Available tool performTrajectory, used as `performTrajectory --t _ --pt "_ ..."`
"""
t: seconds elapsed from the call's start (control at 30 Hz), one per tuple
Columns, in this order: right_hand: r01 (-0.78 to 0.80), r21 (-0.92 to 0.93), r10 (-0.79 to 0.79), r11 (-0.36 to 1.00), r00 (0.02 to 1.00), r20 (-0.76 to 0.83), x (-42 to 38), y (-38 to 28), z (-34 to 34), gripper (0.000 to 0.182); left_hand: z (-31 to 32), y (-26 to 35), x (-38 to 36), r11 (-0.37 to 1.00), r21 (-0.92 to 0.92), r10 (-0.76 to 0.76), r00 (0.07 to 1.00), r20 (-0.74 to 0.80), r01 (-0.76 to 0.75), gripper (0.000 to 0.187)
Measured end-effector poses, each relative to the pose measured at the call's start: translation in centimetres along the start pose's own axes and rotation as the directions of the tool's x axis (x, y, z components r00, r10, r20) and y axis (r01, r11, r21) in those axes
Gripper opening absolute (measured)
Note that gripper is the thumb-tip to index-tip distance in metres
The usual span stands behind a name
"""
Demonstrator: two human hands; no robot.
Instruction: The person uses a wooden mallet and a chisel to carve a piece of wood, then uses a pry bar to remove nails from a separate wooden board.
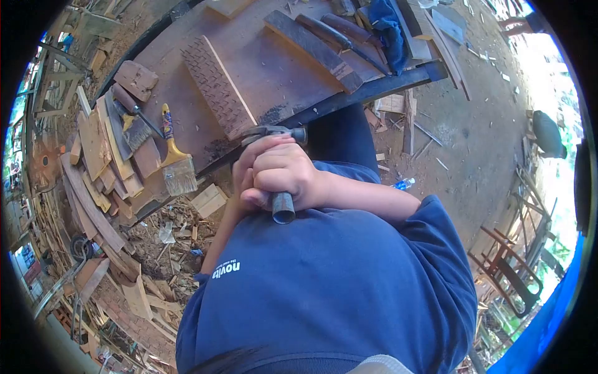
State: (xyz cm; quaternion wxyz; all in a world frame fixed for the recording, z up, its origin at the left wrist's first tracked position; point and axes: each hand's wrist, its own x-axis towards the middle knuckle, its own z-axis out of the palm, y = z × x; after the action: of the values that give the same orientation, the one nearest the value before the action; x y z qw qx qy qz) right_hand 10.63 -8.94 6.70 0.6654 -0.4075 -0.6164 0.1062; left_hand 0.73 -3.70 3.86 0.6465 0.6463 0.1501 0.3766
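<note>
Both my hands are clasped around a hammer (281,202) with a metal tube handle, held in front of my blue shirt. My right hand (288,169) lies on the outside, fingers wrapped round the handle, with the open tube end sticking out below it. My left hand (244,167) sits under it, mostly covered. The claw head (273,131) points at the near edge of the wooden workbench (274,68), just beside a carved plank (218,87) with a scale pattern.
A yellow-handled paintbrush (175,159), a wire brush (134,121) and wood offcuts lie on the bench's left end. Dark timber pieces (314,48) and a blue cloth (386,22) lie farther back. Wood scraps cover the ground, along with a plastic bottle (403,184).
</note>
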Motion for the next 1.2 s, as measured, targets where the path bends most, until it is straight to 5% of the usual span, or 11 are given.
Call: performTrajectory --t 0.03,0.07,0.13,0.27,0.3,0.33,0.37,0.4,0.5,1.2 --pt "0.018 0.026 -0.016 0.999 0.998 -0.060 0.2 0.0 0.1 0.040 0.1 -0.8 -0.1 1.000 -0.008 0.023 0.999 0.039 -0.023 0.052" --pt "-0.026 -0.069 0.039 0.997 0.981 0.188 0.0 -0.5 -1.5 0.030 0.0 -1.8 -0.2 0.998 -0.017 0.056 0.994 0.093 -0.054 0.052" --pt "0.012 -0.092 0.009 0.996 0.975 0.221 0.4 -0.8 -2.5 0.030 -0.8 -3.6 -0.1 0.996 -0.030 0.089 0.982 0.165 -0.086 0.054" --pt "-0.075 -0.221 0.131 0.972 0.959 0.251 -0.1 -1.7 -8.3 0.062 -1.7 -5.9 -0.1 0.990 -0.059 0.136 0.964 0.228 -0.126 0.058" --pt "-0.076 -0.277 0.078 0.958 0.997 -0.006 -1.5 -1.2 -9.5 0.055 -1.5 -5.8 -0.1 0.989 -0.048 0.144 0.964 0.222 -0.137 0.060" --pt "-0.248 -0.326 0.132 0.912 0.931 -0.341 -4.0 0.4 -9.8 0.040 -0.9 -5.4 0.0 0.990 -0.024 0.143 0.970 0.196 -0.141 0.061" --pt "-0.391 -0.419 0.178 0.819 0.869 -0.462 -4.2 1.0 -11.3 0.029 -0.2 -4.9 0.2 0.990 0.001 0.141 0.975 0.169 -0.143 0.062" --pt "-0.450 -0.621 0.180 0.642 0.875 -0.449 -5.0 2.2 -13.2 0.024 0.3 -4.5 0.2 0.989 0.050 0.136 0.984 0.118 -0.143 0.065" --pt "-0.530 -0.683 0.233 0.502 0.844 -0.483 -7.3 4.8 -15.9 0.021 0.3 -4.3 0.5 0.974 0.117 0.165 0.958 0.233 -0.196 0.063" --pt "-0.313 -0.835 0.321 0.454 0.931 -0.174 -8.2 7.4 -17.8 0.019 -0.1 -4.2 0.5 0.998 -0.025 0.064 0.972 0.227 -0.059 0.056"
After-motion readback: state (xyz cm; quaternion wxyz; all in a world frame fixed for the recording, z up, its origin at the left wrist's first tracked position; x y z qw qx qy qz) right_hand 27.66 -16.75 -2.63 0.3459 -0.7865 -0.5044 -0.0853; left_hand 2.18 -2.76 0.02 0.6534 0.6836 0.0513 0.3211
